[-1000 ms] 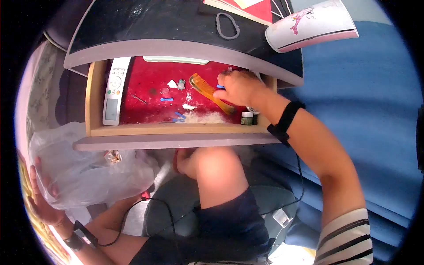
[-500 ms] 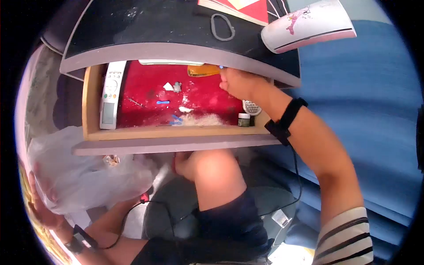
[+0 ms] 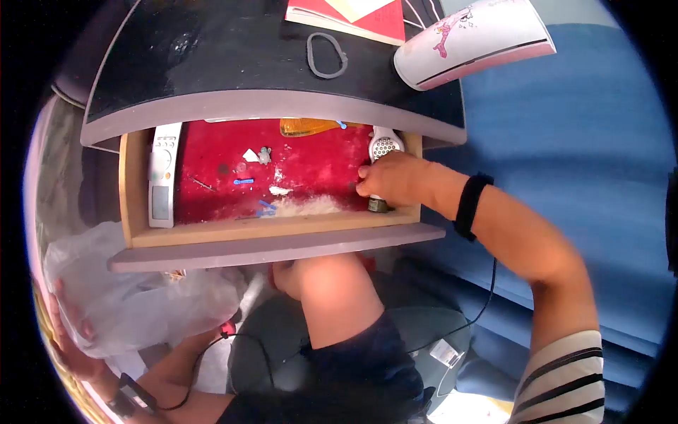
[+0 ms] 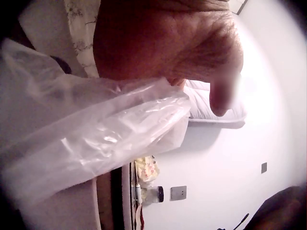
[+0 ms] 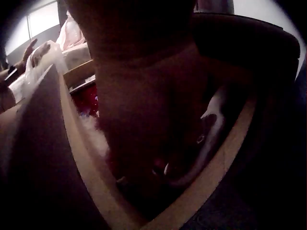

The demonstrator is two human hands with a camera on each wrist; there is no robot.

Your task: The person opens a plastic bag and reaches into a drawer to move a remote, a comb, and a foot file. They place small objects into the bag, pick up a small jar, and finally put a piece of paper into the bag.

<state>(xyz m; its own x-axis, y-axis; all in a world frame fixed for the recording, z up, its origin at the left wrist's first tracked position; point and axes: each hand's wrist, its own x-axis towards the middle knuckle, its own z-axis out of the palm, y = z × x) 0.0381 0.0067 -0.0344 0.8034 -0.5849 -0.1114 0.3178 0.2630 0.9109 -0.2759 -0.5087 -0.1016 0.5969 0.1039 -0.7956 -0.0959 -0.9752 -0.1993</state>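
The jar [image 3: 378, 205], right of centre, seems light, rigid, best side-gripped; for right hand [image 3: 400, 177], closure and hold cannot be told; left hand [image 4: 175, 45] is extended against the bag [image 4: 108, 139].

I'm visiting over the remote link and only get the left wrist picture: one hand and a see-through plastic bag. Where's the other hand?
Observer: The head view shows the right hand reaching into an open drawer.
Visitor: Oh! What is it next to in there?
Observer: A white object with holes across its head, partly covered by that hand; I can't tell whether the fingers grip it.
Visitor: And what's on the opposite side?
Observer: A white remote control, lying lengthwise along the left side.
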